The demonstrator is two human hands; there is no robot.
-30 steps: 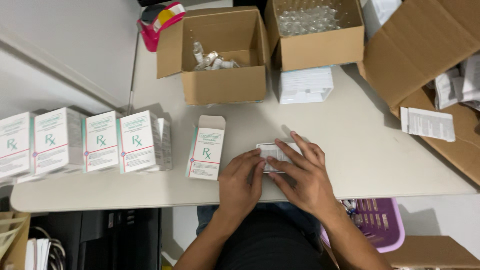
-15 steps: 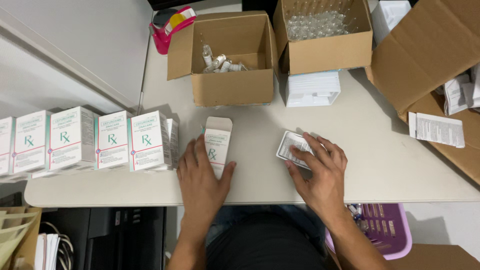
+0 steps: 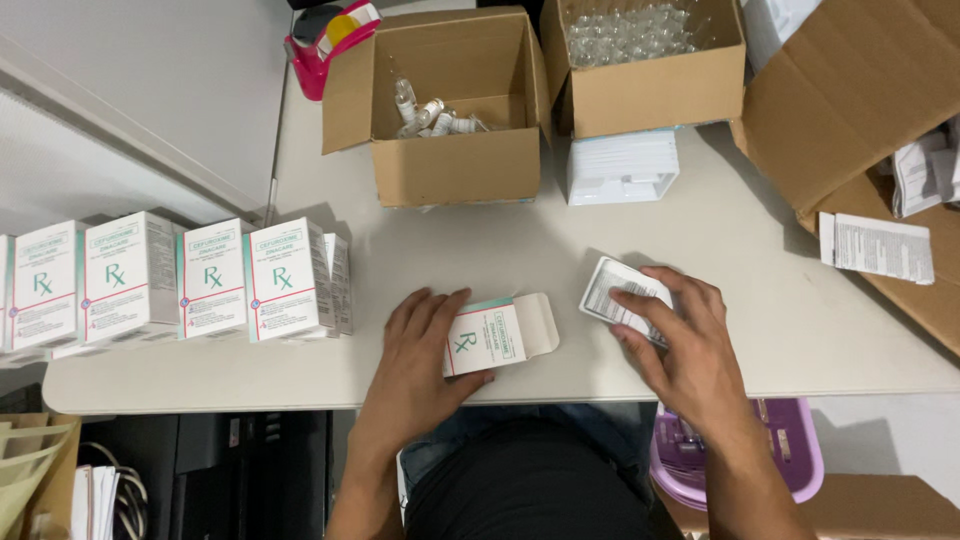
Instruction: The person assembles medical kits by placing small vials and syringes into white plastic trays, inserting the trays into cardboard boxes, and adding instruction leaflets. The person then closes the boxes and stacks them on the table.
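While carton [image 3: 488,338] lies under left fingers [image 3: 432,318], tray [image 3: 622,297] beneath right fingers [image 3: 665,318]

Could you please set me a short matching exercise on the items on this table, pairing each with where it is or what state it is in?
Things:
1. open carton
2. clear tray
3. tape dispenser
4. vials

Places or states:
A. inside a brown box
B. lying flat under the left hand
C. at the table's far left corner
D. under the right hand

Pairs: 1-B, 2-D, 3-C, 4-A
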